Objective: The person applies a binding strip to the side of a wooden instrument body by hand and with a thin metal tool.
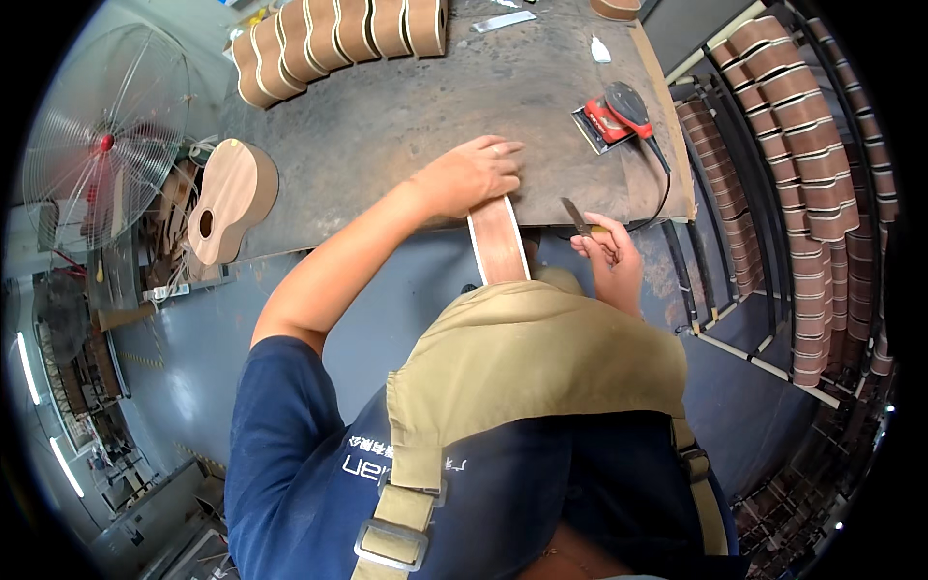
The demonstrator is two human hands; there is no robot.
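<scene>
My left hand [472,176] is closed over the far end of a small wooden instrument body [500,242], which is turned edge-on toward me. Its brown side has a white strip along both edges. It spans from the workbench's front edge to my tan apron, and the apron hides its near end. To the right, my right hand [614,256] grips a short knife [575,216] by its light-coloured handle. The dark blade points up and away from me, apart from the instrument body.
A red and black sander [617,111] with a trailing cord sits on the bench's [387,126] right side. A ukulele-shaped body [242,198] stands at the left edge. Several bodies [338,39] line the back, near a white bottle [600,49]. Racks [807,174] flank the right; a fan [106,143] the left.
</scene>
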